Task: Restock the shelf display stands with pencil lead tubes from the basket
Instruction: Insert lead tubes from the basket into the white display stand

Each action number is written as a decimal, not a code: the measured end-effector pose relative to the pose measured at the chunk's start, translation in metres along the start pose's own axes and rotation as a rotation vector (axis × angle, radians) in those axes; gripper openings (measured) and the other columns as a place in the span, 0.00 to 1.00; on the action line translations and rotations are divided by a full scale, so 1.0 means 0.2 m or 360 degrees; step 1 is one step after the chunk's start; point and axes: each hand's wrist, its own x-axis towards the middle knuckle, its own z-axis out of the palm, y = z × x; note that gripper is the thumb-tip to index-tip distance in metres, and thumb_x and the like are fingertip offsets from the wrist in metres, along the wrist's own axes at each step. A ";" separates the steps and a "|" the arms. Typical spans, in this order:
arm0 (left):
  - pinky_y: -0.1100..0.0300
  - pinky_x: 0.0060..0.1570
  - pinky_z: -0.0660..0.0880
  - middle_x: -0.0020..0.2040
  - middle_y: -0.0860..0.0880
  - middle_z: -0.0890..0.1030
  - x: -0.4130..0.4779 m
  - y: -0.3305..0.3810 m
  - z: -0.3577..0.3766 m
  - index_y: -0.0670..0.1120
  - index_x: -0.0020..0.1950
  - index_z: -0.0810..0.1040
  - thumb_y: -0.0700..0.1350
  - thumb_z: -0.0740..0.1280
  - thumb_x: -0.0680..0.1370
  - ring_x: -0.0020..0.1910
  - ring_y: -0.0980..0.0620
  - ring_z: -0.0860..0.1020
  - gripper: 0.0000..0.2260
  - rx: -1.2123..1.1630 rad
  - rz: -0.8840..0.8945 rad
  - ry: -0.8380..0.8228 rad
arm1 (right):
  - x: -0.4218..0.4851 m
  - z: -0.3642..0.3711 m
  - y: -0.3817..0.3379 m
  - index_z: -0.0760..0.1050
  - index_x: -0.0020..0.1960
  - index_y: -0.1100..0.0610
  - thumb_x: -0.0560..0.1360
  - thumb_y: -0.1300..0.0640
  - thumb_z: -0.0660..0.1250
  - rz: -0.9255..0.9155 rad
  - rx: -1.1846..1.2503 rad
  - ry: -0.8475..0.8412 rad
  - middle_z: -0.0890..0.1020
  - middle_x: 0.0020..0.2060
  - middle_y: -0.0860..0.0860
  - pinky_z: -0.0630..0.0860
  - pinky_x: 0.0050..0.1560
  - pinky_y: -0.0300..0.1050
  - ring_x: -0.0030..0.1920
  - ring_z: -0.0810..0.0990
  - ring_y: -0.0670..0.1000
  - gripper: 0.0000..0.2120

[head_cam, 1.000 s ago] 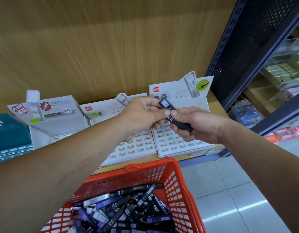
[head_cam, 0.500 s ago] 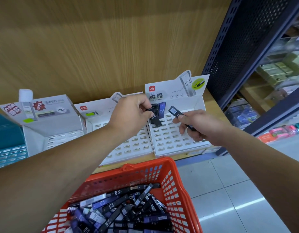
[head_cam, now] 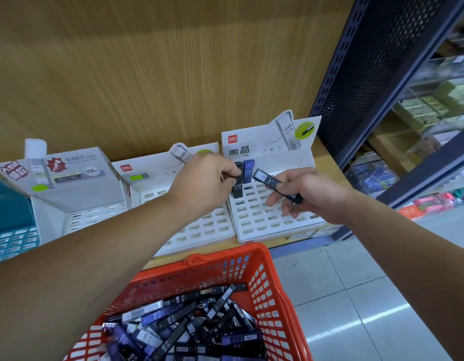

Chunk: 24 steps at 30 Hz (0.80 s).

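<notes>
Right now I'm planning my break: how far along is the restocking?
Done: one blue tube stands in the right stand. In hand: left hand pinches a black tube beside it; right hand holds a second black tube. Left: most slots empty, basket holds many tubes.

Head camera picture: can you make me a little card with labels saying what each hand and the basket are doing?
left hand: pinches a black plastic pencil lead tube, upright on the right-hand white slotted display stand
right hand: holds a second black tube over that stand
blue tube: upright, beside the first black one
red plastic basket: holds many loose tubes
</notes>
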 end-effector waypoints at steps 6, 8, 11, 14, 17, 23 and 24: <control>0.60 0.44 0.75 0.49 0.54 0.78 -0.01 0.03 -0.01 0.49 0.57 0.85 0.46 0.77 0.75 0.40 0.58 0.77 0.12 -0.0184 0.0273 -0.0021 | -0.03 0.02 -0.05 0.80 0.62 0.61 0.81 0.65 0.64 -0.0023 0.0087 -0.0101 0.85 0.42 0.62 0.67 0.30 0.44 0.27 0.68 0.53 0.11; 0.55 0.45 0.78 0.50 0.53 0.80 -0.01 0.02 0.00 0.48 0.57 0.86 0.45 0.78 0.74 0.40 0.56 0.78 0.12 -0.0088 0.0419 -0.0151 | -0.03 0.03 -0.09 0.77 0.61 0.61 0.80 0.65 0.63 -0.0012 0.0244 -0.0114 0.80 0.34 0.60 0.63 0.27 0.42 0.23 0.63 0.51 0.11; 0.48 0.43 0.78 0.44 0.54 0.80 -0.01 0.02 0.00 0.48 0.53 0.86 0.44 0.76 0.75 0.41 0.53 0.79 0.07 -0.0010 0.0440 -0.0074 | -0.04 0.06 -0.14 0.74 0.57 0.60 0.81 0.64 0.59 0.0007 0.0400 -0.0215 0.72 0.29 0.55 0.56 0.28 0.42 0.23 0.58 0.49 0.08; 0.47 0.43 0.77 0.42 0.52 0.81 -0.02 0.03 -0.03 0.50 0.50 0.82 0.43 0.73 0.78 0.39 0.50 0.79 0.03 -0.0137 0.0253 -0.0080 | -0.06 0.08 -0.15 0.76 0.61 0.61 0.82 0.62 0.57 -0.0008 0.0455 -0.0399 0.73 0.32 0.55 0.59 0.30 0.44 0.25 0.62 0.50 0.12; 0.45 0.41 0.80 0.41 0.43 0.83 -0.01 0.06 -0.08 0.50 0.51 0.79 0.42 0.71 0.80 0.38 0.43 0.82 0.03 -0.0374 0.0006 -0.0175 | -0.05 0.08 -0.14 0.78 0.59 0.59 0.85 0.56 0.62 -0.0127 0.0210 -0.0184 0.83 0.42 0.59 0.75 0.36 0.48 0.35 0.78 0.55 0.09; 0.63 0.32 0.75 0.34 0.53 0.81 0.02 0.04 -0.15 0.46 0.48 0.83 0.41 0.74 0.78 0.32 0.58 0.78 0.02 -0.0528 -0.0239 -0.0192 | 0.02 0.08 -0.02 0.79 0.48 0.58 0.80 0.48 0.70 -0.0231 -0.0515 0.0475 0.84 0.42 0.54 0.80 0.40 0.49 0.39 0.80 0.50 0.12; 0.65 0.33 0.74 0.34 0.55 0.81 0.02 0.03 -0.15 0.47 0.47 0.84 0.42 0.75 0.78 0.31 0.59 0.76 0.02 -0.0403 -0.0202 -0.0208 | 0.04 0.07 0.01 0.78 0.47 0.55 0.80 0.46 0.70 -0.0277 -0.0736 0.0577 0.83 0.44 0.50 0.78 0.39 0.47 0.40 0.79 0.50 0.11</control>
